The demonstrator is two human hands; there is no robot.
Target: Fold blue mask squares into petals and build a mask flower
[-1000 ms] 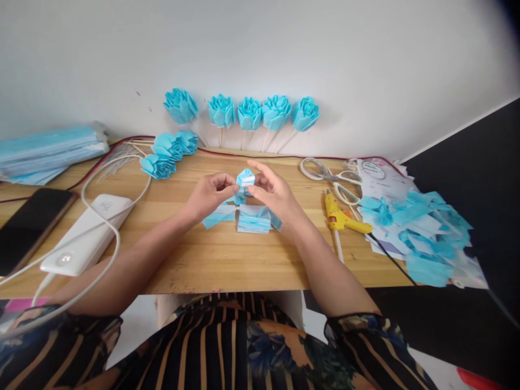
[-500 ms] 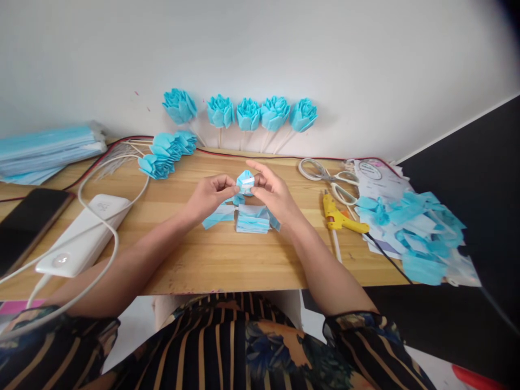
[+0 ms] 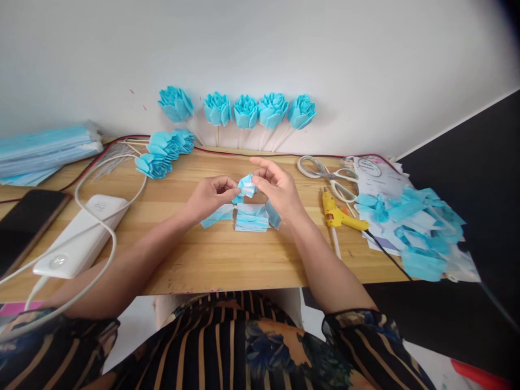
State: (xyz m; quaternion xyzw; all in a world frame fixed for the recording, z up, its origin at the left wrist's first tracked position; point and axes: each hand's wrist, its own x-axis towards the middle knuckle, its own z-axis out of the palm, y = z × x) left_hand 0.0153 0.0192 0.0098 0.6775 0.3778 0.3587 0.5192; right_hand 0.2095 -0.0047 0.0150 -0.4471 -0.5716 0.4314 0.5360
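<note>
Over the middle of the wooden table, both my hands pinch a small folded blue paper piece. My left hand grips its left side with thumb and curled fingers. On its right side, my right hand holds it with thumb and forefinger, the other fingers partly spread. Just below the hands lies a small stack of folded blue pieces, with a loose blue strip to its left.
Blue paper flowers on sticks lean against the wall, with more flowers lying at back left. A yellow glue gun, white scissors and blue scraps sit right. A power bank, cable, phone and blue sheets sit left.
My hands have turned the blue piece slightly between them and lowered it a little. The view has shifted slightly; nothing else on the table moved.
</note>
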